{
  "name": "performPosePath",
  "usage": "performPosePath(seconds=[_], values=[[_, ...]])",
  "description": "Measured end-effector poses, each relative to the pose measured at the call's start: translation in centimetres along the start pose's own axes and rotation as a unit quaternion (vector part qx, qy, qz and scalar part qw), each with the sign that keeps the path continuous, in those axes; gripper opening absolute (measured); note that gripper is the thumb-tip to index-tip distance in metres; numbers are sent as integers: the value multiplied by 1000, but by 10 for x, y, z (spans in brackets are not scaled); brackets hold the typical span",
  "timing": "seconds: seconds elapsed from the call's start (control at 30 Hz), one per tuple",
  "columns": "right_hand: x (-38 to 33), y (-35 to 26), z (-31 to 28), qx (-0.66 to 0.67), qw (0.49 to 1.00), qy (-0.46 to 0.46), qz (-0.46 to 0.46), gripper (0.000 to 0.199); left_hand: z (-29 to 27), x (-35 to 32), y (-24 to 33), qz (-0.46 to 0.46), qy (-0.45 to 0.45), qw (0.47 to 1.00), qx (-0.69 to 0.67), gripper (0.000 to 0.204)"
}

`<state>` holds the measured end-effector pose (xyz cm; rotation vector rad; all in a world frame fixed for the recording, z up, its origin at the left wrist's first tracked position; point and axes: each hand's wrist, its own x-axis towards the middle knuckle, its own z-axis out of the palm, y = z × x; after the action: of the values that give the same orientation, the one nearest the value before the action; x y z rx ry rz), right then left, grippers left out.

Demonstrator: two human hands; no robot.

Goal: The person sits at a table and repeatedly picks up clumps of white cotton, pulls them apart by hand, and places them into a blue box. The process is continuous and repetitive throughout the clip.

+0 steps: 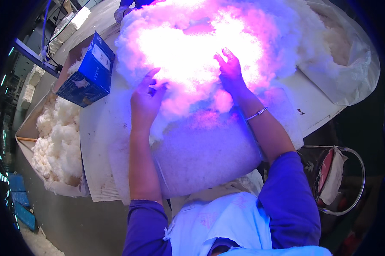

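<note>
A big heap of fluffy fibre [132, 47] covers the far side of the worktable, and glaring white and pink light washes out its middle. My left hand [147, 96] touches the heap's near left edge, fingers apart and curved toward the fluff. Farther in on the right, my right hand [231, 74] reaches over the bright part, its thumb and fingers stretched and apart. Neither hand shows anything gripped, though glare hides detail at the fingertips. Between my forearms lies a pale, soft-looking panel [205, 149] at the table's near edge.
Left of the heap stands a blue box [88, 77] with fluff inside. Below it, a large carton [26, 147] holds white fibre. Clear plastic sheeting [354, 81] lies at the far right. A metal-framed chair [361, 179] stands at the right. Another person's hand [121, 15] shows at the far edge.
</note>
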<state>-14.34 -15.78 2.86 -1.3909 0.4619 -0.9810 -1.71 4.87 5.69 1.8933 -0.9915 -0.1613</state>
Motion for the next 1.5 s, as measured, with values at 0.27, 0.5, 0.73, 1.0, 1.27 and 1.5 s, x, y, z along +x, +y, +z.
performPosePath(seconds=[0.27, 0.5, 0.73, 1.0, 1.27, 1.5], values=[[-22, -18, -3, 235, 878, -304, 284, 36, 7, 1, -31, -28, -15, 973, -229, 52], [-24, -4, -43, 149, 943, -222, 197, 35, -4, 11, -61, -86, -6, 757, -648, 23], [-29, 12, 11, 122, 938, -271, 176, 33, 2, 13, -74, -52, -9, 851, -522, 23], [3, 6, -19, 254, 947, -131, 147, 32, -19, 30, -72, -59, 40, 827, -558, 41], [-26, 5, 42, 76, 965, -250, 24, 30, -2, 1, -31, -160, -12, 916, -368, 58], [7, 22, 47, 300, 898, -290, 138, 24, 8, 11, -68, -213, 95, 781, -579, 35]])
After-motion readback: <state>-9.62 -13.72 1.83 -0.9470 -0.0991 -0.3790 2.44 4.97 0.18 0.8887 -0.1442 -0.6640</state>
